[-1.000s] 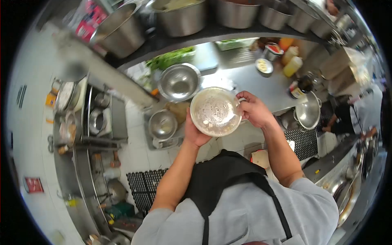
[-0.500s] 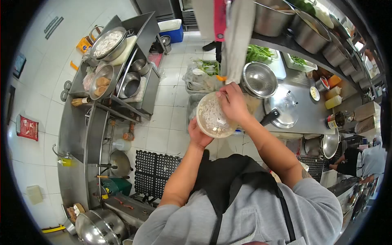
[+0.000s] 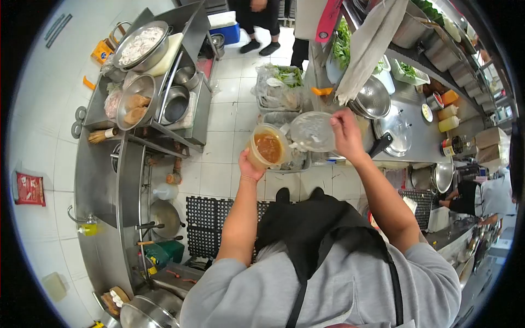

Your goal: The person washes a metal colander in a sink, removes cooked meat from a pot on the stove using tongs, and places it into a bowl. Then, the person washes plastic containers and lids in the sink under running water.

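Observation:
My left hand (image 3: 251,166) holds a round plastic tub (image 3: 267,146) from its left side, fingers wrapped under it. Brown liquid or sauce shows inside the uncovered tub. To the right, my right hand (image 3: 348,134) pinches the edge of a clear round lid (image 3: 312,132), which is tilted beside the tub, close to its rim. Below and behind the lid stands a crate (image 3: 306,162) whose contents are mostly hidden. A perforated metal colander (image 3: 373,98) and a pot lid with a black handle (image 3: 398,131) are on the steel counter beyond my right hand.
A steel rack (image 3: 122,180) at left bears a bowl of white pieces (image 3: 143,46) and a bowl of brown pieces (image 3: 136,104). Bagged greens fill a crate (image 3: 280,87) on the floor. A person (image 3: 261,19) stands at the top; a co-worker (image 3: 481,198) is at far right.
The lid has come off the tub and moved right in my right hand, uncovering the brown contents. The view has turned, and a person's legs have appeared at the top.

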Demonstrator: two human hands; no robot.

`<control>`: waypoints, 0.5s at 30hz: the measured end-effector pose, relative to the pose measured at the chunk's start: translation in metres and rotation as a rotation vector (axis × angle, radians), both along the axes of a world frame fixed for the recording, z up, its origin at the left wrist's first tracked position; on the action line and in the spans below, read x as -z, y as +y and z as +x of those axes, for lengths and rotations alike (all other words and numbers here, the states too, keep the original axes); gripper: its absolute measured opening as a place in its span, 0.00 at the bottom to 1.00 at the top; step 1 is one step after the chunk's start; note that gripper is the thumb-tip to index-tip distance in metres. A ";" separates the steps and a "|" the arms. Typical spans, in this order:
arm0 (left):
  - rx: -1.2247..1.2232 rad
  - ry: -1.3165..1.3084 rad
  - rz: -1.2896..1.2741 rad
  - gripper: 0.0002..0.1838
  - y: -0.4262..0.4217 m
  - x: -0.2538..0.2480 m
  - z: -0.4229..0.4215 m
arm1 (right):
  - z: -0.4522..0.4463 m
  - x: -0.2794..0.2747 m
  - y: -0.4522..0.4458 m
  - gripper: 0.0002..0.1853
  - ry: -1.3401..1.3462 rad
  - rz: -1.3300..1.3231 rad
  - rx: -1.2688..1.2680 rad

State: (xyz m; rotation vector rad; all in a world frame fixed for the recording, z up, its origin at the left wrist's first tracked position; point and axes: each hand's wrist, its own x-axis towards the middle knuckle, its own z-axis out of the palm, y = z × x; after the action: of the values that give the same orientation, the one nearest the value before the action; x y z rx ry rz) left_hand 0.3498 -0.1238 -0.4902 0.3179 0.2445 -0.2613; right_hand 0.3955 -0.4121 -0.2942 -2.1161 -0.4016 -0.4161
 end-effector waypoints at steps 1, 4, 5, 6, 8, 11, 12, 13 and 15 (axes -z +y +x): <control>0.006 0.021 0.016 0.37 0.007 0.009 0.002 | -0.008 0.007 -0.008 0.07 0.042 0.002 0.066; 0.017 0.061 0.023 0.32 0.021 0.032 0.012 | -0.031 0.037 -0.045 0.09 0.132 0.026 0.221; 0.023 0.102 0.071 0.32 0.024 0.042 0.017 | -0.040 0.042 -0.059 0.09 0.168 0.038 0.259; 0.028 0.140 0.121 0.31 0.027 0.052 0.025 | -0.050 0.047 -0.070 0.09 0.202 0.051 0.295; 0.024 0.173 0.263 0.32 0.028 0.072 0.039 | -0.072 0.040 -0.076 0.10 0.302 0.067 0.379; -0.021 0.168 0.591 0.37 0.014 0.077 0.066 | -0.094 0.041 -0.088 0.10 0.273 0.077 0.465; -0.048 0.176 0.736 0.39 0.004 0.065 0.074 | -0.099 0.038 -0.090 0.10 0.283 0.069 0.484; -0.077 0.184 0.883 0.42 -0.005 0.056 0.084 | -0.102 0.038 -0.091 0.10 0.288 0.090 0.491; 0.072 -0.040 1.638 0.48 -0.009 0.064 0.113 | -0.104 0.040 -0.094 0.10 0.299 0.134 0.494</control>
State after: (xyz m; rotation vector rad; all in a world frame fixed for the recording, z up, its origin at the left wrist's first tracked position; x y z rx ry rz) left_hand 0.4625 -0.1332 -0.5545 1.9519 0.3674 -0.0667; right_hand 0.2916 -0.5057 -0.3339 -2.0903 0.3215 -0.3839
